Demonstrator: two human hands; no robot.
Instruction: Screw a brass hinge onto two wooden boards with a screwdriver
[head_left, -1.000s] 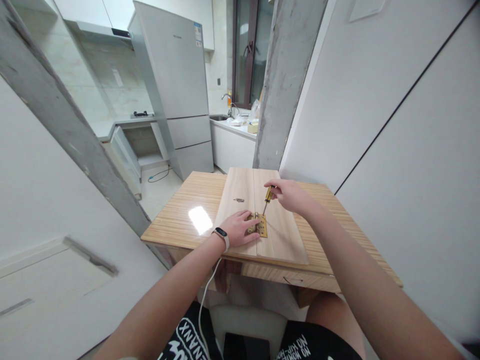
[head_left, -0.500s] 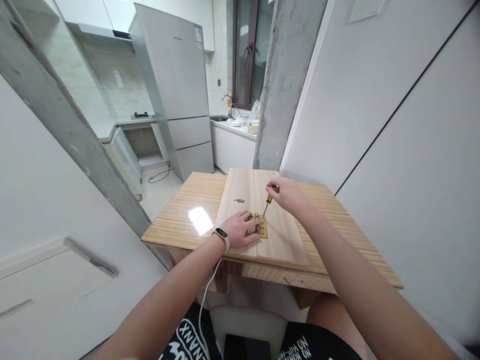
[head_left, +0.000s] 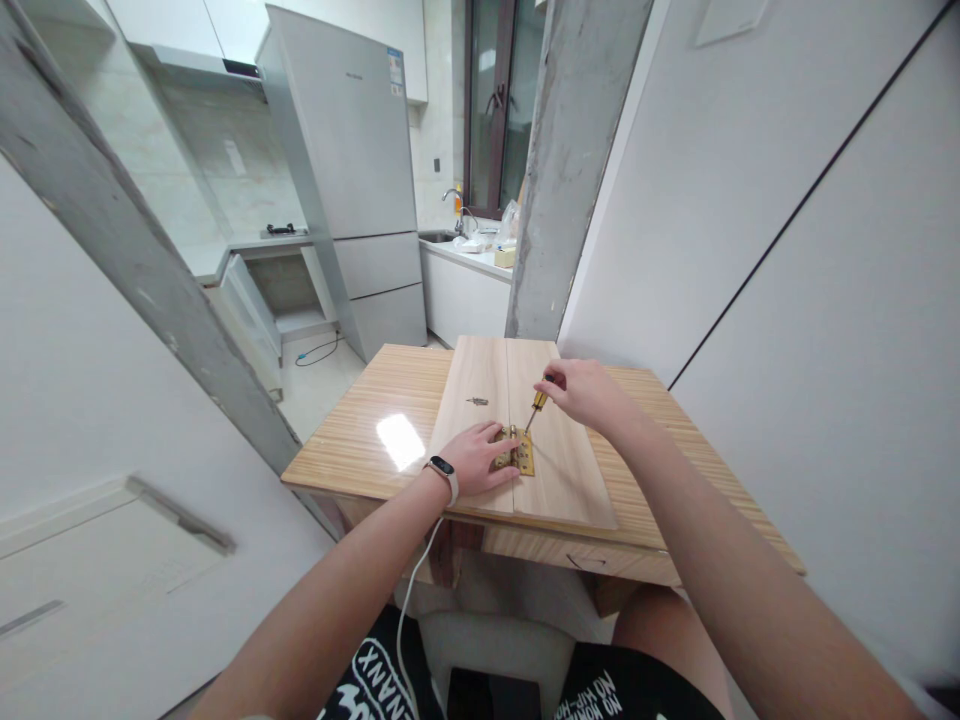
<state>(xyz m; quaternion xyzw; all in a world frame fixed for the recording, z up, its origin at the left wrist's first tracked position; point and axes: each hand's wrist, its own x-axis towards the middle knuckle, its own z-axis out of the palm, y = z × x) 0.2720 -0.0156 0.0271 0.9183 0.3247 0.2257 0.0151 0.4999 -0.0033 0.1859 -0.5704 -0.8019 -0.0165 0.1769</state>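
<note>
My right hand [head_left: 586, 392] is closed around the top of a screwdriver [head_left: 539, 401] with a yellow handle. The screwdriver stands tilted, its tip at the upper part of a brass hinge [head_left: 528, 457]. The hinge spans the seam between two pale wooden boards, a left board [head_left: 480, 368] and a right board [head_left: 574, 480]. Over the hinge's left leaf, my left hand [head_left: 478, 463] lies flat with fingers spread, partly hiding it. A small pile of screws [head_left: 478, 402] rests on the left board, too small to make out singly.
Under the boards is a wooden table [head_left: 349, 430] with a drawer [head_left: 577, 560] in front. A white cable [head_left: 409, 600] hangs by my left forearm. Behind stand a fridge [head_left: 352, 150], a sink counter [head_left: 465, 295] and a concrete pillar [head_left: 551, 180]. A white wall [head_left: 810, 330] rises at the right.
My right hand and the screwdriver handle have shifted slightly right and down, tilting the screwdriver a little more. The tip stays at the hinge, and my left hand keeps its place.
</note>
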